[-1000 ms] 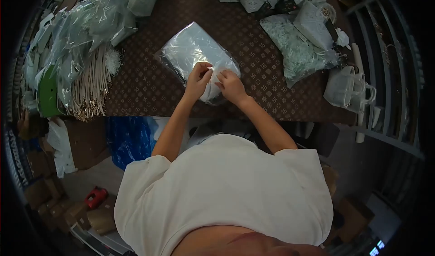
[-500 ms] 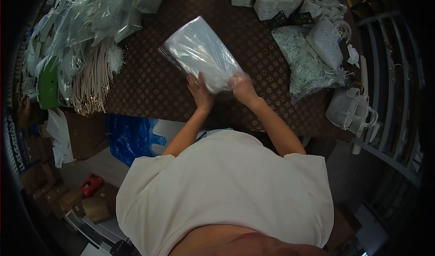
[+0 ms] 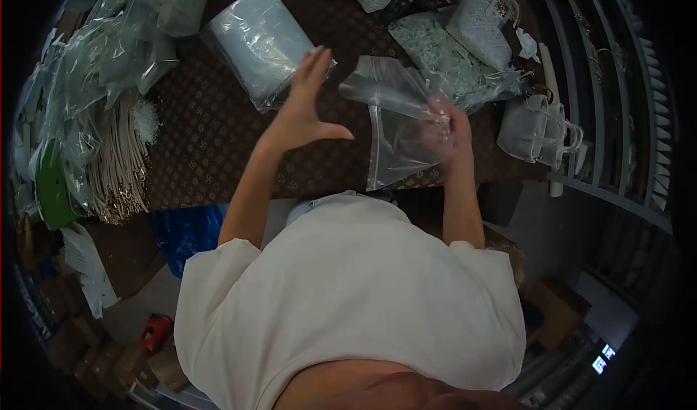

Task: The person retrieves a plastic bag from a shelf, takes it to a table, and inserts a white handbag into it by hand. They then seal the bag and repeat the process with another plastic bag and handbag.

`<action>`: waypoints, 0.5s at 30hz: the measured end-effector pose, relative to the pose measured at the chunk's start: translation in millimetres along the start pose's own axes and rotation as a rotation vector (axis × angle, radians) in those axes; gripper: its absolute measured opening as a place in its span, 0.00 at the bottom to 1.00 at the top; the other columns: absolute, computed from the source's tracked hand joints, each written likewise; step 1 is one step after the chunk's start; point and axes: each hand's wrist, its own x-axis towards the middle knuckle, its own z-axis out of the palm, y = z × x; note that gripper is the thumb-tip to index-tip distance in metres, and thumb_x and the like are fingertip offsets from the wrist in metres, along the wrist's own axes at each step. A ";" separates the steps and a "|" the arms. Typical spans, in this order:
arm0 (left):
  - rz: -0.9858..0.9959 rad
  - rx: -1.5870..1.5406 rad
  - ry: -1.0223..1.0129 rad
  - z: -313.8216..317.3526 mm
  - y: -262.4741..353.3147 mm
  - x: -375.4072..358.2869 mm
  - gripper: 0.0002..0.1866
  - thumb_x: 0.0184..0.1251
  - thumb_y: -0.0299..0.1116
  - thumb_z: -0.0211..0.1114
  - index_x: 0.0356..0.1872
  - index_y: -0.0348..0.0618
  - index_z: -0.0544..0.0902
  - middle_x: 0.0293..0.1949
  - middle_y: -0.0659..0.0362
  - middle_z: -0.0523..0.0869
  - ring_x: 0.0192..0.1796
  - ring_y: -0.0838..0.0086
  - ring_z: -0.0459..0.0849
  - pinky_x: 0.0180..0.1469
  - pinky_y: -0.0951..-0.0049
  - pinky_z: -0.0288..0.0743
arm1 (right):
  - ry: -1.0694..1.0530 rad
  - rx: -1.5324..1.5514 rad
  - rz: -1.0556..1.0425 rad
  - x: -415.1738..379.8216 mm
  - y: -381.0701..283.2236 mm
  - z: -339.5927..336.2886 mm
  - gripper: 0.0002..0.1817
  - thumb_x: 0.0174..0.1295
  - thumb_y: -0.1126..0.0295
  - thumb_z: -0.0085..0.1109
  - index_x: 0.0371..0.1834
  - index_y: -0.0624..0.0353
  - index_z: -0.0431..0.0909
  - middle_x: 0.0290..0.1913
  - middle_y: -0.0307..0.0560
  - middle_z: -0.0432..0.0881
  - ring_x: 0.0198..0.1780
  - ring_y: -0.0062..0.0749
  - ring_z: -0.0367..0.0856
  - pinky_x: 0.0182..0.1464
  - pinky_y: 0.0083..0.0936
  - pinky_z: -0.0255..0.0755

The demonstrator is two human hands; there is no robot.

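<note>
My right hand (image 3: 449, 128) grips a clear plastic bag (image 3: 396, 138) near its right side, and the bag hangs spread out to the left, over the front part of the table. To its left, my left hand (image 3: 305, 105) is empty, the thumb stretched away from the raised fingers. Those fingertips overlap the right edge of a shiny plastic-wrapped stack (image 3: 265, 36), which lies flat on the brown patterned table (image 3: 196, 149).
Plastic-covered bags (image 3: 123, 47) and pale straps with metal clasps (image 3: 120, 160) crowd the table's left side. At the right lie a bag of pale green filling (image 3: 443, 54), white handbags (image 3: 483, 29) and another white handbag (image 3: 534, 130). A metal rack (image 3: 617, 83) stands beyond.
My right hand has drawn a clear bag away from the wrapped stack to the right. My left hand has let go of the stack and opened. The whole view has shifted.
</note>
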 end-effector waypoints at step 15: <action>-0.685 0.091 0.668 95.3 -38.0 -16.4 0.10 0.54 0.32 0.60 0.31 0.34 0.79 0.22 0.62 0.79 0.25 0.80 0.76 0.28 0.79 0.69 | 0.030 -1.256 -0.398 24.2 54.9 -60.2 0.39 0.56 0.59 0.59 0.65 0.61 0.48 0.58 0.55 0.64 0.56 0.38 0.67 0.56 0.30 0.62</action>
